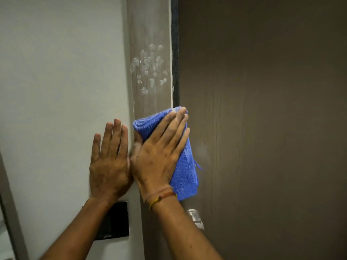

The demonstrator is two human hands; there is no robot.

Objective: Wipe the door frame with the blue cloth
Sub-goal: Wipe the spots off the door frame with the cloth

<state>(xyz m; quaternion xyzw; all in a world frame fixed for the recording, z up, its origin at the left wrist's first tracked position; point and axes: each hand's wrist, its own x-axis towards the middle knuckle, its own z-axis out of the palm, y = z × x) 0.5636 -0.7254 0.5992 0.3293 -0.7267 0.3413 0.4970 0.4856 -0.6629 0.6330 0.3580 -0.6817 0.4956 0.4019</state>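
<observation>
The door frame (150, 34) is a tall grey-brown strip between the white wall and the dark door. White foamy droplets and streaks speckle it above my hands. My right hand (159, 152) lies flat on the folded blue cloth (185, 175), pressing it against the frame and the door's edge. The cloth sticks out above my fingertips and below my palm. My left hand (109, 164) rests flat on the wall just left of the frame, fingers together, holding nothing.
The dark brown door (262, 119) fills the right side. A silver door handle (195, 218) sits under my right wrist. A black switch plate (116, 222) is on the white wall (56, 91) below my left wrist.
</observation>
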